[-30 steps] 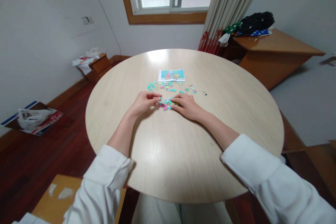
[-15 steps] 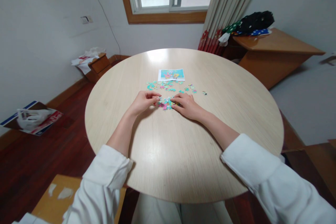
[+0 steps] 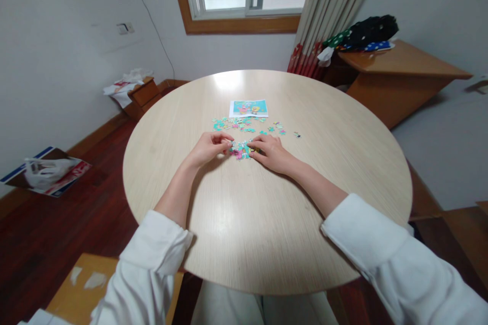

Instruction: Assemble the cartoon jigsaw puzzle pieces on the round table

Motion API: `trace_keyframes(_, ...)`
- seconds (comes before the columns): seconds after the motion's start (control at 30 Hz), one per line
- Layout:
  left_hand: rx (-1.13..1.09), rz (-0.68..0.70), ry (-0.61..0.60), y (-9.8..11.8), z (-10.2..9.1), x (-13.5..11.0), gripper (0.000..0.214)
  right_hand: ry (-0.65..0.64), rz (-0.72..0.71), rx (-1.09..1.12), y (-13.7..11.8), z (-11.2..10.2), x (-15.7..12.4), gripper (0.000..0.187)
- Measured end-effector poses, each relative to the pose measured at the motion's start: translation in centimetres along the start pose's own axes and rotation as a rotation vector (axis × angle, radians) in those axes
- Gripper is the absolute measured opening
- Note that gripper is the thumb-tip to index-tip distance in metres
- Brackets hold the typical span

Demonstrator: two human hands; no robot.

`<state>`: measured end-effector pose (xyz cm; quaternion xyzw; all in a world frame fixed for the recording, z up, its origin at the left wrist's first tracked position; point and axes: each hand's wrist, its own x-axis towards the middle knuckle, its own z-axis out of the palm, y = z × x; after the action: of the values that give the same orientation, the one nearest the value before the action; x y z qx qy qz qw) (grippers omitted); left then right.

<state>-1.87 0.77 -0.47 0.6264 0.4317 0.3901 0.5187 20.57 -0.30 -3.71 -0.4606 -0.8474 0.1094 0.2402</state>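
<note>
A partly joined jigsaw puzzle [image 3: 243, 150], turquoise with pink and yellow parts, lies on the round table between my hands. At its left edge my left hand [image 3: 212, 148] is closed in a pinch on a jigsaw piece, mostly hidden by the fingers. My right hand [image 3: 269, 151] grips the puzzle's right side, fingertips on top and thumb at the near edge, covering part of it. Just beyond lie several loose jigsaw pieces [image 3: 249, 130], mostly turquoise. Behind them is a picture card [image 3: 249, 108] with pink and yellow cartoon figures on turquoise.
The pale round table [image 3: 244, 228] reaches from my lap toward the window wall. A wooden desk [image 3: 404, 63] with a heap of dark clothes [image 3: 371, 33] stands at back right. A cardboard box [image 3: 82, 284] is at lower left, and a plastic bag [image 3: 48, 170] lies on the floor.
Both hands stay at the puzzle's sides, with hardly any finger movement. The loose pieces and the picture card lie as before.
</note>
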Motion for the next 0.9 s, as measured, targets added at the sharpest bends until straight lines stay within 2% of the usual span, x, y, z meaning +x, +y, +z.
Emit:
trace_keyframes(0.33,0.034,0.007,-0.048,-0.04,-0.12,-0.06,0.028,-0.008,0.016,0.003,-0.02,-0.03,-0.05,0.028)
trace_keyframes(0.6,0.052,-0.033,-0.059,0.31,-0.06,-0.26,0.020,-0.003,-0.005,-0.004,0.27,0.18,0.00,0.028)
trace_keyframes(0.9,0.124,-0.086,-0.087,0.80,-0.81,-0.66,0.010,0.004,0.003,0.004,0.07,0.13,0.04,0.030)
